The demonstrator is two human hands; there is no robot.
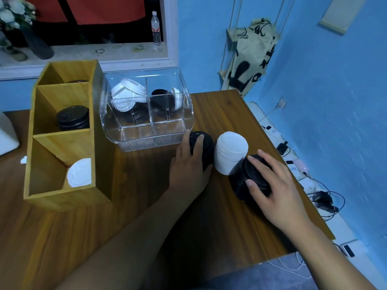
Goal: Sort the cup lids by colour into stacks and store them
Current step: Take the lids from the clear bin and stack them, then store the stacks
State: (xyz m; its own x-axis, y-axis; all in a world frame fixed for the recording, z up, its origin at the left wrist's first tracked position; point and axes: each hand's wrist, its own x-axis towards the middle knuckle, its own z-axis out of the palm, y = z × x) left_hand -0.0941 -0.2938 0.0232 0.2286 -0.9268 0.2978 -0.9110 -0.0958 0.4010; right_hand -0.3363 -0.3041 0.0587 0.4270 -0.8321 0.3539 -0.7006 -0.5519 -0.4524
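You're at the stacking step: 3 stacks stand on the table (146, 206) near its right edge, while mixed lids wait in the clear box (129, 143). Your left hand (186, 168) curls over the left black stack (206, 147), just in front of the box. Your right hand (278, 189), fingers spread and bent, grips the right black stack (240, 185). The white stack (230, 153) stands close between them. Next, I'd judge, carry a black stack to the rack (62, 143), whose middle bay holds black lids. Lift it straight so nothing topples.
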